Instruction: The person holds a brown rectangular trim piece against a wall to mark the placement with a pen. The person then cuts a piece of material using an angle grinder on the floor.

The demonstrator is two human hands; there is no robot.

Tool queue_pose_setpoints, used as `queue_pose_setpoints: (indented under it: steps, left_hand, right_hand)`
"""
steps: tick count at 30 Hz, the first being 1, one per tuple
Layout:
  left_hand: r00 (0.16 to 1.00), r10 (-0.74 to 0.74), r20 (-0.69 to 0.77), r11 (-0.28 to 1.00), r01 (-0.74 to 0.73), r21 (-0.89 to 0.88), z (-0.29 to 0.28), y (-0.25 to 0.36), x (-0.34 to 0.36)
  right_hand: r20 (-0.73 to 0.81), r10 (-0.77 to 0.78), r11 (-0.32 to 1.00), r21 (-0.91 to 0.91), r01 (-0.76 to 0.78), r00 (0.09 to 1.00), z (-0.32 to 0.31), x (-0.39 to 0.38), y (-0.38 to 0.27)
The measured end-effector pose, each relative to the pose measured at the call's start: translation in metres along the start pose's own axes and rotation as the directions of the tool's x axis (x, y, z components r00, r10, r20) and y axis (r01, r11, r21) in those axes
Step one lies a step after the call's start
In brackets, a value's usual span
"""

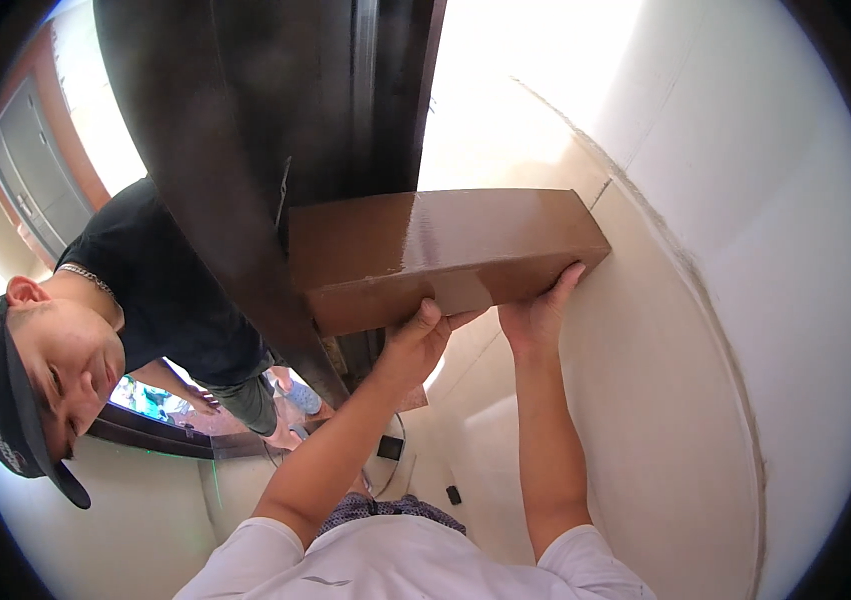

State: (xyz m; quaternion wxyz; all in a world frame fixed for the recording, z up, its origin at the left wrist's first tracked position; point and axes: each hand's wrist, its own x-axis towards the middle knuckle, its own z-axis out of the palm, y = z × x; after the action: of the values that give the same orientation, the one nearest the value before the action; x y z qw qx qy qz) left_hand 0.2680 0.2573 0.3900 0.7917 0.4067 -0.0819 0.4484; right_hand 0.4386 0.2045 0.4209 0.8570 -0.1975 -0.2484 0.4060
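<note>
A long brown box-shaped piece [496, 230] with a glossy top spans the middle of the view. Its left end meets or overlaps a dark upright panel [236, 150]; I cannot tell whether they are joined. My left hand [418, 342] is closed on the lower near edge, the thumb against the front face. Farther right, my right hand [542, 318] grips the same edge close to the right end, its thumb up along the face. The fingers of both hands are partly hidden under the piece. Both my arms are stretched forward.
On the left, a person [166, 270] in a dark shirt and cap leans in beside the dark panel. A pale wall [766, 200] curves along the right. Below lies a beige floor [646, 430] with a small black box [391, 447], a cable and a small dark object [454, 495].
</note>
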Motion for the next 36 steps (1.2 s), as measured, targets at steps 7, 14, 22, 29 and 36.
queue_pose_setpoints:
  steps: [7,14,22,29,36]
  left_hand:
    - [0.999,-0.037,-0.017,0.998,0.036,-0.06,0.009,0.0,0.002]
    - [0.996,-0.075,-0.048,0.997,0.073,-0.039,-0.007,-0.005,0.002]
    - [0.996,-0.094,0.0,0.995,0.094,-0.045,-0.006,0.003,0.008]
    - [0.982,-0.18,-0.062,0.82,0.184,0.541,-0.018,0.014,0.005]
    - [0.985,-0.122,-0.125,0.953,0.152,0.261,-0.022,-0.004,0.006]
  right_hand:
    - [-0.009,-0.026,0.998,-0.057,0.026,1.0,0.005,-0.003,-0.004]
    - [-0.043,-0.024,0.997,-0.077,0.021,0.999,0.004,-0.001,0.0]
    - [-0.073,-0.023,1.0,-0.015,0.022,0.997,0.008,0.011,-0.011]
    - [-0.14,-0.02,0.998,-0.064,0.011,0.99,-0.005,0.015,0.003]
    - [-0.16,-0.016,0.996,-0.091,0.001,0.987,-0.011,0.021,-0.001]
